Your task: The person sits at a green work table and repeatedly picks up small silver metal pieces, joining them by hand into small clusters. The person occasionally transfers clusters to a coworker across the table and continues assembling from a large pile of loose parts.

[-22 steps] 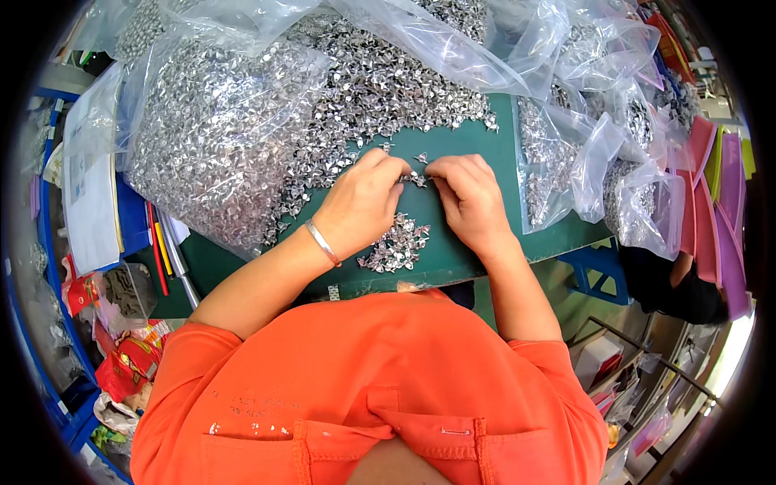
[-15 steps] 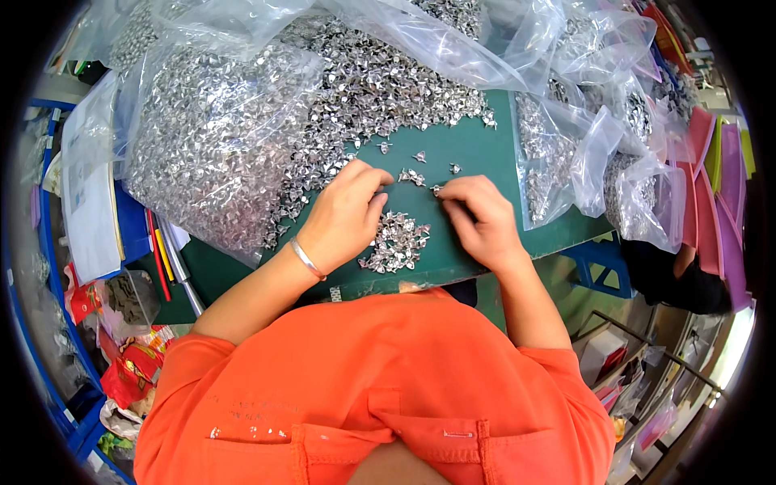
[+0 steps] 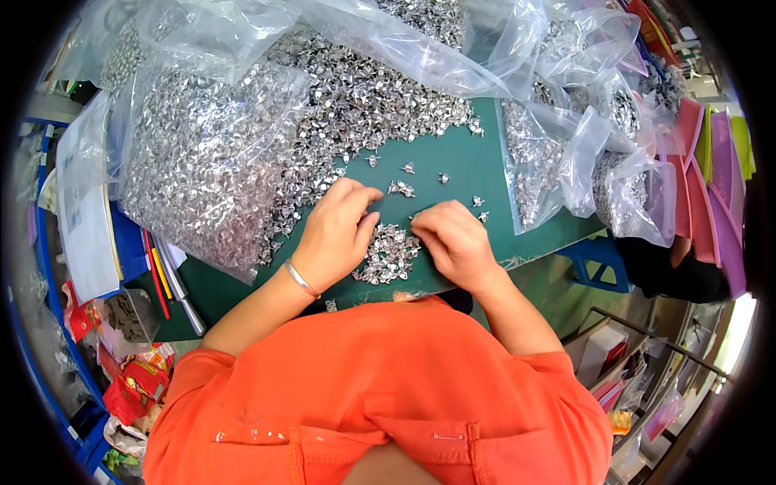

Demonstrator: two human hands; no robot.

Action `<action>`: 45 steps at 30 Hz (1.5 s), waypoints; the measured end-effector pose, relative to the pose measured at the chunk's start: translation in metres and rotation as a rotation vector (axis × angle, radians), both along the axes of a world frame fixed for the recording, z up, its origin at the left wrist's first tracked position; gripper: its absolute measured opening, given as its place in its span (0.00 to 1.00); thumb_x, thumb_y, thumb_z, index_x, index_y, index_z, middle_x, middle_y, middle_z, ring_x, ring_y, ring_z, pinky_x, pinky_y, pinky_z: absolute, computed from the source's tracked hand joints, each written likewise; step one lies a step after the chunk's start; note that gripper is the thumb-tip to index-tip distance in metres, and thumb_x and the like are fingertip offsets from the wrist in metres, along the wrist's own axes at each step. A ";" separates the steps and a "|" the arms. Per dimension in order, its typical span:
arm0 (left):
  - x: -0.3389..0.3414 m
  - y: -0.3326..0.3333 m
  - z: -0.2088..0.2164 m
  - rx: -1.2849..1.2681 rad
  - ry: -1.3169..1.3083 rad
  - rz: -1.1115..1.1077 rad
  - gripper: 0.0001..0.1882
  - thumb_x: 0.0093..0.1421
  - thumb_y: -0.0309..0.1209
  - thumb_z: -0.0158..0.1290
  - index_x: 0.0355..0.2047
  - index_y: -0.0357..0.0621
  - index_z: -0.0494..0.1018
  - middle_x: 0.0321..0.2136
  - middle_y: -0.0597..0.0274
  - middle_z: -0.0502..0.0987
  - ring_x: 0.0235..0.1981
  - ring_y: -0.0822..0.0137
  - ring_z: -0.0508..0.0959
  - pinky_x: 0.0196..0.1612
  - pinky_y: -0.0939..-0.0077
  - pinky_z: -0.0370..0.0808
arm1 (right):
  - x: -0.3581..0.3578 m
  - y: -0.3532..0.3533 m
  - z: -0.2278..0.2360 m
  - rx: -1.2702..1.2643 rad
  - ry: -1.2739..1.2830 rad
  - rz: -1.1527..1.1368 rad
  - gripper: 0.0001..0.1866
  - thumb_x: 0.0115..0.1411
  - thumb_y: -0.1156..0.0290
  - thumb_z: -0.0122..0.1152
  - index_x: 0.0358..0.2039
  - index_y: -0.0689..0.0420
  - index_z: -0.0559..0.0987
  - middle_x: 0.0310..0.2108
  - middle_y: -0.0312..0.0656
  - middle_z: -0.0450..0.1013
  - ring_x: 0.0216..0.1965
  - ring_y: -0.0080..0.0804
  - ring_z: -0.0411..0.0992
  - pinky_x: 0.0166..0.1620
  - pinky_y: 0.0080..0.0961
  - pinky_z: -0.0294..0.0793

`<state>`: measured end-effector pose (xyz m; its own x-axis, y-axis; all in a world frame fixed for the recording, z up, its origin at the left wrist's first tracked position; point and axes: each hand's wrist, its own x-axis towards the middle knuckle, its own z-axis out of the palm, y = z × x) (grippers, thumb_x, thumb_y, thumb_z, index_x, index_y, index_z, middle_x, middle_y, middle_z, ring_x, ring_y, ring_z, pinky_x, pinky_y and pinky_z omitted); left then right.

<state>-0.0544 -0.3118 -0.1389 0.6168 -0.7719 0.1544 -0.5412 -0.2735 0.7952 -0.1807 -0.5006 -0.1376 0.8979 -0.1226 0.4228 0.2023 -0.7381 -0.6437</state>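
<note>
A small heap of shiny silver metal pieces lies on the green tabletop between my hands. My left hand, wearing a silver bangle, rests at the heap's left edge, fingers loosely bent and thumb apart from the forefinger; nothing shows between them. At the heap's right edge, the fingers of my right hand are drawn together, and what they may pinch is too small or hidden. Just beyond lies a little cluster of loose pieces, with single pieces scattered around it.
A large spread of the same pieces covers the far table, beside a full clear plastic bag. More bags stand on the right. Pens and papers lie left. A blue stool stands beyond the right table edge.
My right hand has moved left and slightly nearer, from the loose pieces to the heap. Loose pieces now show right of the cluster, where that hand was. My left hand stays beside the heap.
</note>
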 end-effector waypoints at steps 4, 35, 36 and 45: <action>0.001 0.000 -0.001 0.004 -0.022 -0.009 0.13 0.59 0.18 0.57 0.45 0.37 0.75 0.39 0.55 0.73 0.31 0.62 0.78 0.35 0.72 0.77 | 0.007 -0.016 0.002 -0.037 -0.011 -0.307 0.10 0.55 0.85 0.63 0.38 0.60 0.79 0.35 0.45 0.78 0.38 0.46 0.76 0.42 0.36 0.75; 0.000 0.003 -0.003 0.008 0.054 -0.016 0.15 0.58 0.16 0.57 0.46 0.36 0.75 0.40 0.55 0.71 0.32 0.64 0.80 0.37 0.73 0.79 | 0.039 -0.005 0.003 -0.020 0.129 -0.006 0.11 0.51 0.82 0.67 0.34 0.58 0.77 0.36 0.43 0.75 0.41 0.46 0.73 0.44 0.37 0.74; 0.000 0.003 -0.003 0.005 0.052 -0.017 0.15 0.58 0.16 0.57 0.46 0.36 0.75 0.40 0.55 0.71 0.32 0.64 0.80 0.37 0.73 0.79 | 0.039 -0.005 0.002 -0.020 0.111 -0.008 0.11 0.51 0.82 0.67 0.34 0.58 0.77 0.36 0.43 0.75 0.40 0.46 0.73 0.43 0.37 0.74; -0.001 0.002 -0.003 0.017 0.035 -0.014 0.15 0.59 0.17 0.57 0.47 0.36 0.74 0.40 0.54 0.71 0.32 0.63 0.80 0.37 0.71 0.78 | 0.012 -0.017 0.012 -0.001 0.188 0.079 0.10 0.51 0.88 0.62 0.32 0.59 0.78 0.35 0.42 0.75 0.38 0.45 0.74 0.41 0.34 0.75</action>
